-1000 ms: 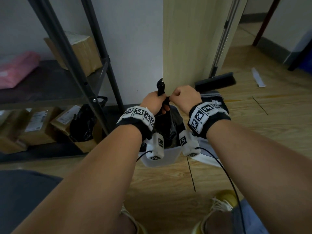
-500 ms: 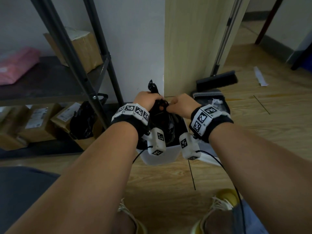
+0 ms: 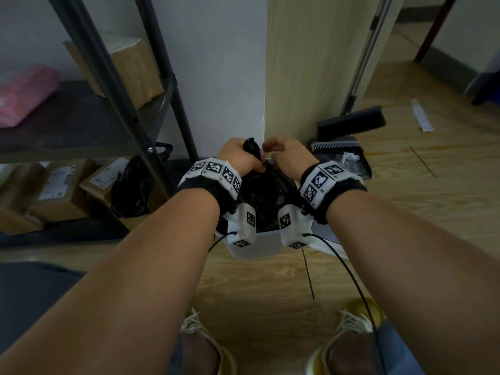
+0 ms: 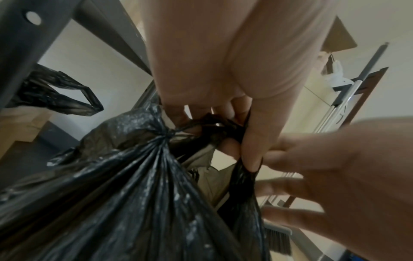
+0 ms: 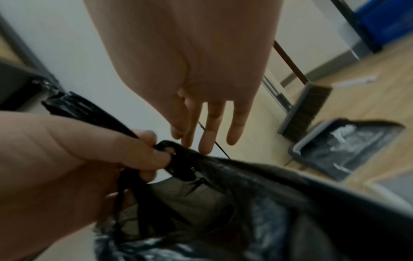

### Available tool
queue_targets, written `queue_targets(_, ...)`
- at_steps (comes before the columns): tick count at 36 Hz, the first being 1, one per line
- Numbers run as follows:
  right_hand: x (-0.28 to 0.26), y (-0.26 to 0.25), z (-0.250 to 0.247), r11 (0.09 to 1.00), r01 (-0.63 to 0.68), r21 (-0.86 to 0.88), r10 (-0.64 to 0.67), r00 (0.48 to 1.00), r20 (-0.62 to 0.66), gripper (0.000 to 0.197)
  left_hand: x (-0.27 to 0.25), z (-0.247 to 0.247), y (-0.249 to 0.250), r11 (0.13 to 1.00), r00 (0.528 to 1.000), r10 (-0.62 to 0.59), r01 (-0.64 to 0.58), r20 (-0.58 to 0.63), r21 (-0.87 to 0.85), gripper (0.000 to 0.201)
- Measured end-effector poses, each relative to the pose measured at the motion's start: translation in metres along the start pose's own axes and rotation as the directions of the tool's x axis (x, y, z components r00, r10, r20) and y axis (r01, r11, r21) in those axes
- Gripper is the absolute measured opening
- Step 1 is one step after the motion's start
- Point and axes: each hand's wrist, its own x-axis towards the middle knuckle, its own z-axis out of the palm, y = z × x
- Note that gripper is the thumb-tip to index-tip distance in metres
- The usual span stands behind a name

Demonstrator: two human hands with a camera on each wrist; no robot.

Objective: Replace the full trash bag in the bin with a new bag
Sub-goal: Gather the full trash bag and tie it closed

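Observation:
A full black trash bag [image 3: 266,201] sits in a small white bin [image 3: 254,246] on the floor by the wall corner. My left hand [image 3: 239,158] grips the bag's gathered top, with a twisted end sticking up past the fist. In the left wrist view its fingers [image 4: 225,146] curl round the bunched plastic above the bag [image 4: 134,194]. My right hand [image 3: 284,154] hovers right beside it. In the right wrist view its fingers [image 5: 208,134] are straight, just above the bag's neck [image 5: 178,159], holding nothing.
A dustpan [image 3: 343,161] and broom [image 3: 351,121] lie right of the bin by a wooden panel [image 3: 311,77]. A metal shelf rack [image 3: 151,147] stands to the left, with boxes [image 3: 54,190] and another black bag [image 3: 132,188] beneath it. My shoes [image 3: 349,323] are close in front.
My right hand has let go of the bag's top and straightened its fingers. The left hand keeps its grip in about the same place.

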Motion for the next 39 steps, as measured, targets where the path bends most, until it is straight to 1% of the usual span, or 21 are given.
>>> queue_targets(2,0.003,-0.002,0.004,0.999,-0.036,-0.013,0.036,0.999,0.015,0.033,0.002,0.002,0.000,1.000,1.000,0.006,-0.006,-0.016,0.028,0.028)
queue_targets(3,0.005,-0.002,0.006,0.997,-0.056,-0.054,0.057,0.998,0.011,0.026,0.002,0.002,0.000,0.999,1.000,0.010,-0.008,-0.030,0.045,0.025)
queue_targets(4,0.006,0.000,0.008,0.993,-0.072,-0.099,0.073,0.997,0.011,0.020,0.002,0.002,0.000,0.998,0.999,0.018,-0.015,-0.045,0.066,0.018)
queue_targets(5,0.007,0.002,0.008,0.987,-0.082,-0.137,0.084,0.996,0.010,0.022,0.001,0.002,0.001,0.996,0.997,0.031,-0.025,-0.070,0.087,0.012)
queue_targets(6,0.007,0.003,0.009,0.984,-0.094,-0.153,0.096,0.995,0.007,0.027,0.002,0.003,-0.001,0.994,0.994,0.042,-0.032,-0.100,0.103,0.014)
queue_targets(8,0.006,0.006,0.009,0.987,-0.094,-0.132,0.095,0.995,-0.002,0.029,0.003,0.004,-0.004,0.992,0.986,0.052,-0.033,-0.156,0.123,0.017)
queue_targets(10,0.005,0.007,0.010,0.990,-0.081,-0.118,0.080,0.997,-0.009,0.028,0.003,0.008,-0.006,0.992,0.980,0.054,-0.031,-0.191,0.122,0.008)
queue_targets(11,0.004,0.008,0.010,0.991,-0.069,-0.118,0.069,0.998,-0.004,0.028,0.004,0.010,-0.007,0.993,0.977,0.056,-0.033,-0.208,0.112,0.010)
queue_targets(13,0.004,0.009,0.011,0.994,-0.045,-0.104,0.046,0.999,0.014,0.029,0.006,0.013,-0.008,0.997,0.968,0.051,-0.036,-0.245,0.065,0.027)
queue_targets(15,0.003,0.008,0.011,0.996,-0.012,-0.088,0.015,0.999,0.033,0.032,0.006,0.015,-0.009,0.999,0.967,0.033,-0.033,-0.252,0.007,0.031)
queue_targets(17,0.001,0.007,0.010,0.997,-0.007,-0.077,0.009,1.000,0.029,0.035,0.007,0.015,-0.010,0.999,0.971,0.024,-0.032,-0.239,-0.029,0.031)
queue_targets(21,0.001,0.008,0.007,0.990,-0.018,-0.140,0.019,1.000,0.008,0.022,0.010,0.012,-0.014,0.998,0.971,0.038,-0.051,-0.237,-0.048,0.029)
queue_targets(23,0.003,0.009,0.007,0.990,-0.045,-0.131,0.039,0.998,-0.048,0.020,0.010,0.011,-0.016,0.998,0.968,0.045,-0.055,-0.249,-0.032,0.024)
queue_targets(26,0.002,0.008,0.010,0.989,-0.054,-0.141,0.032,0.988,-0.153,0.022,0.007,0.008,-0.018,0.999,0.960,0.039,-0.044,-0.278,-0.013,0.001)
queue_targets(28,0.002,0.008,0.011,0.983,-0.076,-0.166,0.041,0.978,-0.203,0.024,0.006,0.005,-0.021,1.000,0.954,0.024,-0.021,-0.299,0.014,0.010)
queue_targets(31,0.001,0.011,0.010,0.955,-0.209,-0.212,0.147,0.950,-0.277,0.026,0.007,0.001,-0.031,0.998,0.949,-0.053,0.064,-0.311,0.025,0.015)
queue_targets(33,-0.001,0.014,0.008,0.943,-0.283,-0.177,0.214,0.920,-0.329,0.029,0.010,-0.002,-0.042,0.989,0.934,-0.133,0.147,-0.332,0.017,0.019)
queue_targets(35,-0.006,0.014,0.006,0.936,-0.343,-0.081,0.298,0.893,-0.337,0.031,0.010,-0.004,-0.053,0.974,0.918,-0.199,0.223,-0.343,0.032,0.024)
queue_targets(36,-0.010,0.014,0.005,0.928,-0.365,-0.071,0.324,0.887,-0.329,0.031,0.010,-0.005,-0.058,0.970,0.910,-0.221,0.243,-0.351,0.019,0.023)
queue_targets(38,-0.010,0.017,0.006,0.911,-0.409,-0.059,0.365,0.864,-0.347,0.030,0.007,-0.006,-0.065,0.959,0.887,-0.271,0.283,-0.374,-0.022,0.017)
queue_targets(39,-0.009,0.021,0.007,0.898,-0.422,-0.122,0.362,0.868,-0.339,0.029,0.005,-0.006,-0.069,0.950,0.874,-0.301,0.312,-0.382,-0.036,0.018)
